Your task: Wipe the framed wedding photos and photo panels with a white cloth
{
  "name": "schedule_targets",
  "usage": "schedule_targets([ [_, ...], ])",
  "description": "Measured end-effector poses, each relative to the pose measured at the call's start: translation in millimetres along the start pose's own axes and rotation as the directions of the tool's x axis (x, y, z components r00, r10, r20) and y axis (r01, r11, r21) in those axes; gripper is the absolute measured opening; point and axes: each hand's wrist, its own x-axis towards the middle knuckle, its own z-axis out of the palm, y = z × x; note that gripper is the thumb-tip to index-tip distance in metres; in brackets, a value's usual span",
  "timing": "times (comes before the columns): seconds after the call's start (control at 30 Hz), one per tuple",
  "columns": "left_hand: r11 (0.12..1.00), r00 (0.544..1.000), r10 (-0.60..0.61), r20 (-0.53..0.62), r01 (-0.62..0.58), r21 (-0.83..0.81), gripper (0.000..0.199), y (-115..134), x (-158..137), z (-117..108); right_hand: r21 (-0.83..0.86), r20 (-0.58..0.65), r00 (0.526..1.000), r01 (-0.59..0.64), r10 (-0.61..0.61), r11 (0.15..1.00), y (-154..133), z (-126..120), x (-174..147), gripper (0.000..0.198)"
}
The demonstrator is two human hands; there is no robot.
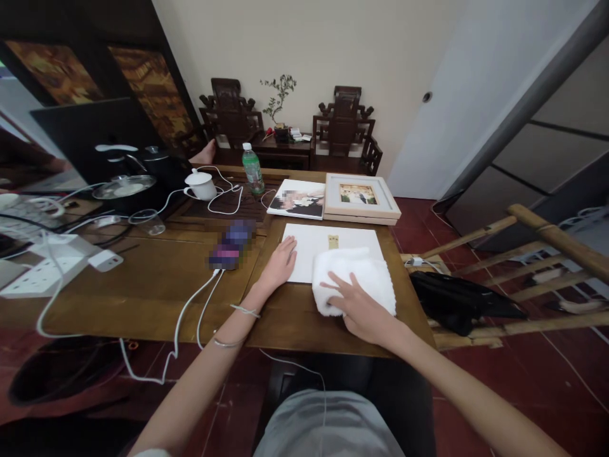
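A flat white panel (299, 254) lies on the wooden table in front of me, with a small gold-coloured metal plate (333, 241) fixed near its middle. My left hand (280, 261) rests along the panel's left edge, fingers stretched out and holding nothing. A folded, fluffy white towel (356, 270) covers the panel's lower right part and hangs over onto the tabletop. On top of the towel, my right hand (358, 306) presses with its fingers spread apart. Whatever part of the panel is under the towel is hidden.
Behind the panel lie a photo print (299, 198) and a framed photo (361, 197). To the left are a phone (231, 244) on a cable, a bottle (252, 170), a lidded cup (200, 185), a plastic cup (148, 222) and a power strip (52, 273). A bamboo rack (566, 247) stands right.
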Motion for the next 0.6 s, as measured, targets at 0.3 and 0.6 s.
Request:
schedule_targets([
  [0.3,1.000,1.000,-0.015,-0.004,0.015,-0.002,0.038,-3,1,2,0.063,-0.087,0.996,-0.009,0.015,0.998,56,-28,54,0.051],
  [0.6,1.000,0.999,-0.022,0.032,0.023,-0.018,0.042,-5,0,3,-0.161,-0.172,0.975,-0.170,0.142,0.972,83,-12,108,0.055],
])
